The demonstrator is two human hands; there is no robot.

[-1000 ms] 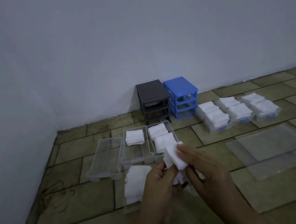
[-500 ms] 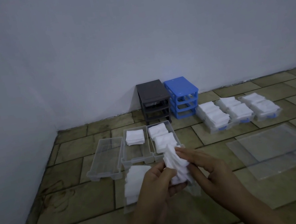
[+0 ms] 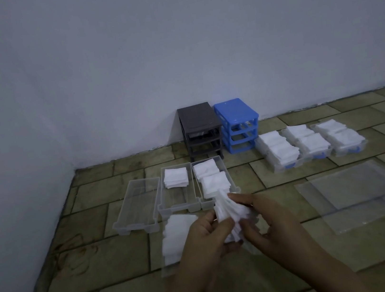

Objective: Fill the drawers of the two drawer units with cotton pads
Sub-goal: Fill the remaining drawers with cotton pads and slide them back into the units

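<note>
1. The left hand (image 3: 207,233) curls around the lower part of a wad of cotton pads (image 3: 229,215), thumb on the front, gripping it so the pads stand on edge above the floor.
2. The right hand (image 3: 267,219) meets it from the other side, fingers bent round the same wad with the fingertips at its top; the two-handed hold looks meant to square or split the pads before they go into a drawer.
3. Just below the hands a loose pile of pads (image 3: 177,238) lies on the floor in what seems to be a clear wrapper, close by as the supply.
4. Just beyond the hands three clear drawers sit side by side: the left drawer (image 3: 136,204) shows no pads, the middle drawer (image 3: 177,193) holds one stack at its far end, and the right drawer (image 3: 213,180) holds two stacks, so filling appears to run from right to left.
5. Further right, three filled drawers (image 3: 311,144) with blue fronts stand together, apparently finished.
6. Against the wall the black drawer unit (image 3: 200,131) and the blue drawer unit (image 3: 238,124) stand touching, drawers pulled out.
7. A flat clear plastic bag (image 3: 360,190) lies to the right on the floor.
</note>
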